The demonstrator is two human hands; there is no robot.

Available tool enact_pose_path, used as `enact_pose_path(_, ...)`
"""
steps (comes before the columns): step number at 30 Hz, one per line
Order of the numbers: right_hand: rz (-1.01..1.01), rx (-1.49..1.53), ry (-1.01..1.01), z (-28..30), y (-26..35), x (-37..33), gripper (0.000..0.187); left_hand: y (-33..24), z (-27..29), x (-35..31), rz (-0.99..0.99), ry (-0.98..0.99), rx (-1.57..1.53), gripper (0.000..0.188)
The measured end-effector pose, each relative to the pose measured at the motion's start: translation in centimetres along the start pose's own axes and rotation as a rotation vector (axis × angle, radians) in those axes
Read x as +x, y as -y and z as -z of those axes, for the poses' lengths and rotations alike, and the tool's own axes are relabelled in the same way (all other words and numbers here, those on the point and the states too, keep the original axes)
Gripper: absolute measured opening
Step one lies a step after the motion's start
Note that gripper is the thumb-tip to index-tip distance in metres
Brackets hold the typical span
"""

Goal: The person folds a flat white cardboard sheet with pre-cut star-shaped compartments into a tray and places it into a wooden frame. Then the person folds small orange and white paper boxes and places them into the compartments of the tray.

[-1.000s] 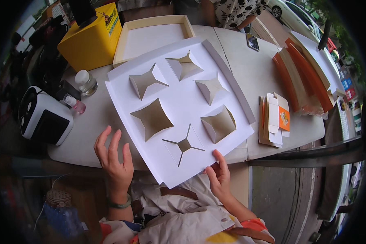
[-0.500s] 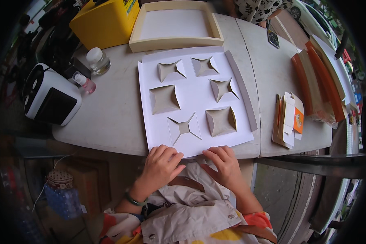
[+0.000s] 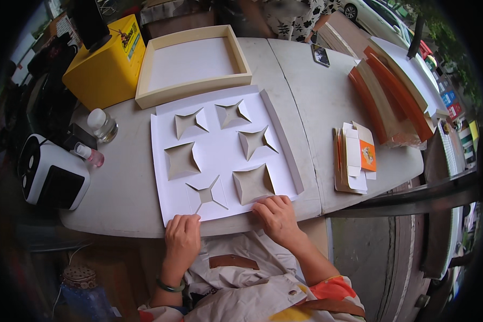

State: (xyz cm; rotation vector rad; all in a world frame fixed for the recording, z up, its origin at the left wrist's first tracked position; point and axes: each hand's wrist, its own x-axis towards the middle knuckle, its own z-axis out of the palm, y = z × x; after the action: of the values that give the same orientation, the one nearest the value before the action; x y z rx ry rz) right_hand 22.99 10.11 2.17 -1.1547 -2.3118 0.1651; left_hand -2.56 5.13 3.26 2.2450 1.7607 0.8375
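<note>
A white cardboard insert point(image 3: 220, 161) with low folded sides lies on the table before me. It has several square openings cut across, most with their flaps bent, so star shapes show. The near-left cut point(image 3: 206, 197) is the narrowest, its flaps lying nearly flat. My left hand point(image 3: 182, 236) is closed on the near edge by the left corner, fingertips on top. Farther right along that same edge, my right hand point(image 3: 276, 217) grips the cardboard with bent fingers, just below the near-right opening. Both thumbs are largely hidden.
Beyond the insert stands a cream shallow box frame point(image 3: 193, 88), beside a yellow box point(image 3: 110, 64). At left are a white-and-black device point(image 3: 53, 174), a clear bottle point(image 3: 103, 126) and a pink spray bottle point(image 3: 91, 154). Folded cartons point(image 3: 354, 158), orange-edged boards point(image 3: 394, 96) and a phone point(image 3: 320, 55) lie right. A person point(image 3: 290, 19) stands opposite.
The view has shifted, so the table sits lower and farther left. Both hands stay at the insert's near edge, the fingers now more closed, the right hand nearer the near-right opening.
</note>
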Motion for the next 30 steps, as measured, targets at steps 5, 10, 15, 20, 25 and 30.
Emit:
enact_pose_path(5, -0.063, -0.017, -0.031, -1.2, -0.5, 0.4, 0.012, 0.7, -1.0, 0.6, -0.031, -0.031, 0.085, 0.011)
enact_pose_path(10, -0.025, -0.037, -0.152, -1.9, -0.6, 0.7, 0.021, 1.1, -2.2, 0.7, -0.029, -0.118, 0.179, 0.015)
enact_pose_path(15, -0.010, -0.016, -0.082, -1.5, 1.1, 0.0, 0.036, -0.3, -3.3, -0.5, 0.014, -0.085, 0.212, 0.031)
enact_pose_path(20, 0.067, 0.066, 0.135, -3.6, 4.2, -1.9, 0.055, -3.9, -4.8, -1.7, -0.087, 0.116, 0.150, 0.066)
enact_pose_path(25, 0.026, 0.067, 0.132, -2.5, 3.4, -1.6, 0.058, -3.0, -4.2, -1.5, -0.118, 0.155, 0.164, 0.081)
enact_pose_path(30, 0.018, 0.009, 0.165, -1.9, 2.7, -1.1, 0.060, -2.8, -4.2, -1.3, -0.113, 0.155, 0.140, 0.083)
